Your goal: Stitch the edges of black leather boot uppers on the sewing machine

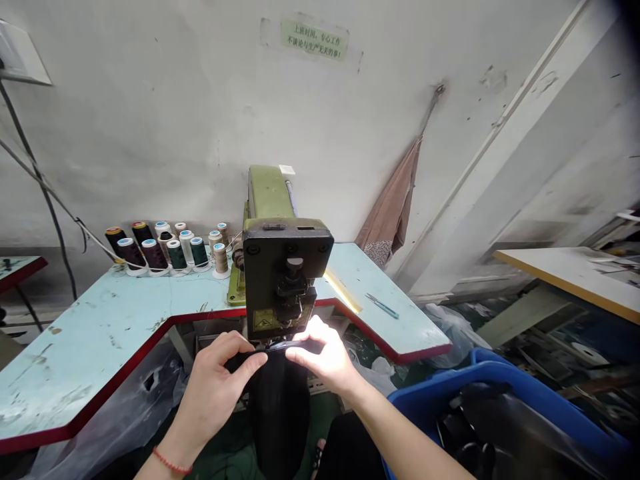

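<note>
A green and black sewing machine (280,260) stands at the notch of a pale blue table (95,333) with a red edge. A black piece of fabric (277,407) hangs down from under its head. My left hand (215,387) pinches the fabric's top edge on the left, fingers closed on it. My right hand (325,357) grips the same edge on the right, just below the needle area, lit by the machine's lamp.
Several thread spools (167,247) line the table's back edge. Small snips (383,305) lie on the table's right wing. A blue bin (505,420) with dark pieces sits at lower right. A brown cloth (395,207) hangs on the wall. Another table (575,273) is at the right.
</note>
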### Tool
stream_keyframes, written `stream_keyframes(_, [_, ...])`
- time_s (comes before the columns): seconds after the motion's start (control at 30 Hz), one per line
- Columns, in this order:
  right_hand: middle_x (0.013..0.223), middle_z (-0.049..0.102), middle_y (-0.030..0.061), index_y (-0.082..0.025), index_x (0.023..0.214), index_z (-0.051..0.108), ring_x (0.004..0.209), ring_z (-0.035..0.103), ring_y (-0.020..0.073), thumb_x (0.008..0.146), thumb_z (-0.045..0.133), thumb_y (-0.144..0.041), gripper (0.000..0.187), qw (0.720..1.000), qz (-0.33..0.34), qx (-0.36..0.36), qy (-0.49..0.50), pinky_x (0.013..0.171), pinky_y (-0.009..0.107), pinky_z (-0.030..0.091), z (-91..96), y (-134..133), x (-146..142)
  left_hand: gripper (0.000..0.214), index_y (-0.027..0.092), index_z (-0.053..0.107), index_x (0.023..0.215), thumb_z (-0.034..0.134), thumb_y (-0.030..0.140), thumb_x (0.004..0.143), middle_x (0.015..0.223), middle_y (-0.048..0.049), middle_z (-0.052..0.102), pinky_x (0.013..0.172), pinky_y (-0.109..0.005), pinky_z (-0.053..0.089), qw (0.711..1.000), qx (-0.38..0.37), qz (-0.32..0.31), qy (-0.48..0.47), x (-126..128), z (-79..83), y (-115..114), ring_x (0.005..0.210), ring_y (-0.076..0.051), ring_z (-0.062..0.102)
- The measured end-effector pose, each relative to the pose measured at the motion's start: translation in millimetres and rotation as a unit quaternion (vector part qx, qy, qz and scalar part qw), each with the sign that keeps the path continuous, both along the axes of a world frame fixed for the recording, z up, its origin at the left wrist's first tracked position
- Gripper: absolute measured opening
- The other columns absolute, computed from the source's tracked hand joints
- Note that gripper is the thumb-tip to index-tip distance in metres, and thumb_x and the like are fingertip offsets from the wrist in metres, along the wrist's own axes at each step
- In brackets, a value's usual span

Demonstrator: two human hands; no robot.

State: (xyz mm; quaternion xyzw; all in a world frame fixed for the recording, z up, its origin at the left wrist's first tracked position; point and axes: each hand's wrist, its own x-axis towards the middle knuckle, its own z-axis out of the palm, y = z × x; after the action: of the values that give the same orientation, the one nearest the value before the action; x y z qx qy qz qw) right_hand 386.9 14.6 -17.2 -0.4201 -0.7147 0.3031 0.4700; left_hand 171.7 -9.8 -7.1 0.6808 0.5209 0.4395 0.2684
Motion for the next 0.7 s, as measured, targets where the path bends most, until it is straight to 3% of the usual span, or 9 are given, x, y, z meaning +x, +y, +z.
stream_keyframes(0.17, [0.085,0.068,0.0033,-0.022,0.071,0.07,0.085,0.057,0.0223,0.074,0.075,-0.035,0.015,1.0,0.01,-0.014,0.008,0.083,0.039,0.047,8.9,-1.6,-6.4,0.029,0.023,0.058,0.064,0.068,0.047,0.077,0.07,-0.0002,0.056,0.061,-0.026,0.042,0.997,-0.022,0.019,-0.067,-4.0,-4.4,-3.1,0.067,-0.017,0.053])
stream_keyframes(0.33, [0.078,0.065,0.0025,-0.02,0.064,0.064,0.076,0.058,0.0203,0.069,0.077,-0.034,0.02,0.998,-0.011,-0.06,0.024,0.075,0.035,0.05,16.2,-4.8,-18.9,0.034,0.023,0.055,0.063,0.062,0.052,0.08,0.068,-0.0005,0.052,0.058,-0.027,0.04,0.998,-0.048,0.016,-0.039,-15.4,2.1,-2.9,0.065,-0.018,0.051])
stream_keyframes(0.53, [0.074,0.066,0.0012,-0.021,0.065,0.066,0.077,0.06,0.0205,0.07,0.077,-0.03,0.016,0.999,-0.011,-0.045,0.003,0.072,0.032,0.05,13.4,-5.1,-21.5,0.034,0.025,0.069,0.074,0.067,0.059,0.072,0.082,-0.0066,0.065,0.076,-0.039,0.048,0.991,0.004,0.012,0.131,-7.3,11.7,0.4,0.088,-0.029,0.059])
stream_keyframes(0.7, [0.074,0.068,0.0005,-0.022,0.067,0.067,0.078,0.062,0.0206,0.075,0.074,-0.029,0.013,0.998,0.026,-0.016,-0.048,0.073,0.032,0.05,26.7,-3.8,-20.9,0.027,0.026,0.071,0.075,0.063,0.052,0.08,0.088,-0.0062,0.066,0.085,-0.037,0.047,0.998,0.03,0.019,0.057,6.4,0.5,-2.0,0.096,-0.027,0.058])
